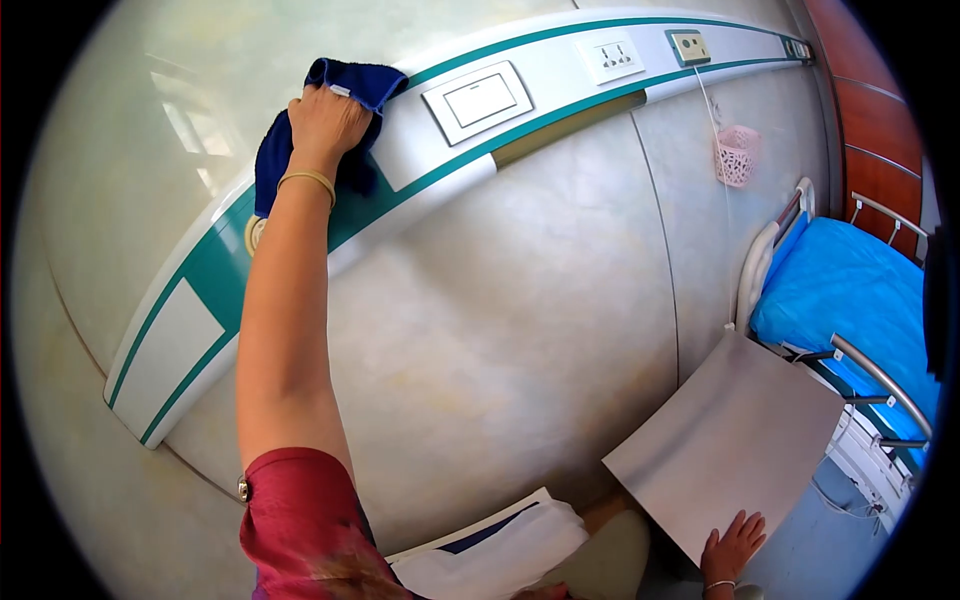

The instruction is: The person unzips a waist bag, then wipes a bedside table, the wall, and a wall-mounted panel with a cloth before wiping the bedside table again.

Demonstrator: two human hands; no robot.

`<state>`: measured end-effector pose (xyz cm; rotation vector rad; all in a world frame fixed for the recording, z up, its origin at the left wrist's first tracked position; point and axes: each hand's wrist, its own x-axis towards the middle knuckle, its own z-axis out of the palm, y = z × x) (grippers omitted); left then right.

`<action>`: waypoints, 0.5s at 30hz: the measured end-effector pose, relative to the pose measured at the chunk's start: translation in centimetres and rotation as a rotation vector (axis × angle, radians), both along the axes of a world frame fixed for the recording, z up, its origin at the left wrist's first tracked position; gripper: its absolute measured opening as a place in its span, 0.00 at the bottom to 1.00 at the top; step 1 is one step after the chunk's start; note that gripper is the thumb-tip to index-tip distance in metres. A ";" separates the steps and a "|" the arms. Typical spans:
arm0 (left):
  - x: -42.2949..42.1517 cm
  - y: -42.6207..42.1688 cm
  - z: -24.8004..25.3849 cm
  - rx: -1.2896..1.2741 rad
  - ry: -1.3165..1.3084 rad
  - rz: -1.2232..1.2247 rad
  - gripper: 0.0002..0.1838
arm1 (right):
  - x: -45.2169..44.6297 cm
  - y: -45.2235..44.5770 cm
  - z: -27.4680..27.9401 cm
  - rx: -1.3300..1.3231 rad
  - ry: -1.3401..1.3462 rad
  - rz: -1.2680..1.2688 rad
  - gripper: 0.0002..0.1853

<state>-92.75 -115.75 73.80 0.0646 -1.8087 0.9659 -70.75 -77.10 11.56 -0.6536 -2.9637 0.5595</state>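
Note:
My left hand, with a yellowish bangle at its wrist, is closed on a dark blue cloth. The cloth lies against the white and green wall panel, near its upper edge, and hangs down on both sides of the hand. A round cream fitting shows just below the cloth, partly hidden by my forearm. At the lower right my right hand, with a thin bracelet, lies palm down with fingers apart on the lower edge of a flat grey-brown surface. It holds nothing.
Right of the cloth, the panel carries a large switch plate, a socket and a corded outlet. A pink basket hangs on the wall. A railed bed with blue covering stands right. White fabric lies at the bottom.

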 end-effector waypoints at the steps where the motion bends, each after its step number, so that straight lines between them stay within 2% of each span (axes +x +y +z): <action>1: -0.7 0.5 0.1 0.002 -0.003 0.001 0.16 | 0.0 0.0 0.0 0.000 -0.006 -0.006 0.35; 4: -2.4 2.3 0.2 0.010 -0.019 -0.014 0.16 | -0.1 -0.1 0.0 0.006 -0.008 -0.007 0.35; 10: -5.1 5.3 -0.1 0.136 0.016 -0.119 0.23 | -0.2 -0.3 0.5 0.026 -0.016 0.000 0.35; 15: -4.1 4.9 0.0 0.143 -0.068 -0.097 0.17 | -0.2 -0.3 0.1 0.043 -0.015 0.008 0.35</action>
